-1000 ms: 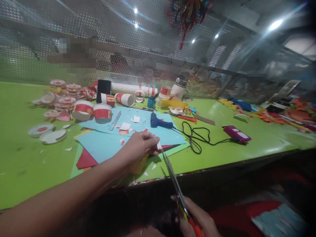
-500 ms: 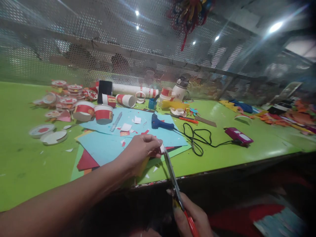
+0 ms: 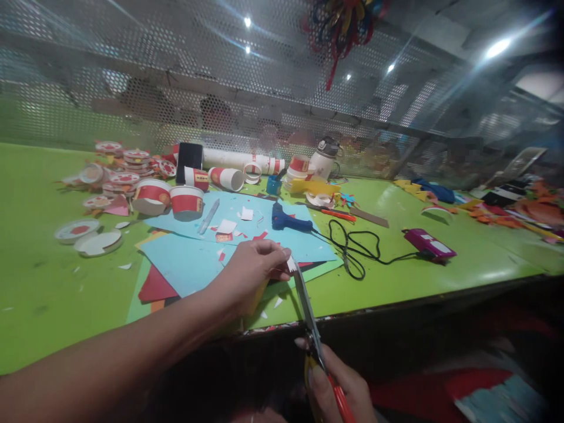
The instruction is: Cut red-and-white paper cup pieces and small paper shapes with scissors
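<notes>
My left hand pinches a small white piece of paper between thumb and fingers, above the front edge of the table. My right hand is wrapped round the red and yellow handles of a pair of scissors. The blade tips point up and away from me and meet the edge of the white piece. Behind my left hand lie light blue paper sheets with cut scraps on them. A blue glue gun rests on the sheets.
Paper cups stand at the back left, near a phone and stacked red-and-white discs. A black cord loops from the glue gun to a purple box. A bottle stands by the mesh panel.
The scissor handles look slightly wider apart, with the yellow one showing more. My left hand keeps its hold on the paper; the whole view has shifted a little.
</notes>
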`<state>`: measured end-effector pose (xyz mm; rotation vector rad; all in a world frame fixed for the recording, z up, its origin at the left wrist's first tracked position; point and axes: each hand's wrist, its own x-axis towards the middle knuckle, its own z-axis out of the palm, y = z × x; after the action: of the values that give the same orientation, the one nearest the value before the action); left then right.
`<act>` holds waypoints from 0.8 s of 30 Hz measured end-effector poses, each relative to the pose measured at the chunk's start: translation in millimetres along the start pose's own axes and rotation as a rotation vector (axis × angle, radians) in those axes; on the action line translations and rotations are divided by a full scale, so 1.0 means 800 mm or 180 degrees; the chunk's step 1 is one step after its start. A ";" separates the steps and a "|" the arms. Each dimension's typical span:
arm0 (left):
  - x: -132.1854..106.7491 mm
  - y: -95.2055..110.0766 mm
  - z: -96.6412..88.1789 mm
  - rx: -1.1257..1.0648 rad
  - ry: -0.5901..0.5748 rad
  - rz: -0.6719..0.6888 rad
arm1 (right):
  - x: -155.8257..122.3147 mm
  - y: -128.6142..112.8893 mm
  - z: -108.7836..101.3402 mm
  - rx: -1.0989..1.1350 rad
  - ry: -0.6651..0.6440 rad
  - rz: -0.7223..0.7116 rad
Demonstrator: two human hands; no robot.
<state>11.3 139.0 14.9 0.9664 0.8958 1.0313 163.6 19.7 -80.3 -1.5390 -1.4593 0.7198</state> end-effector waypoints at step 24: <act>0.000 -0.002 0.000 0.0049 0.0119 0.0100 | -0.003 0.004 0.005 0.0202 -0.0294 0.0108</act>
<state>11.9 138.2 13.5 0.9794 0.9230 1.0737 161.7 18.4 -85.3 -1.5026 -1.4667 0.8594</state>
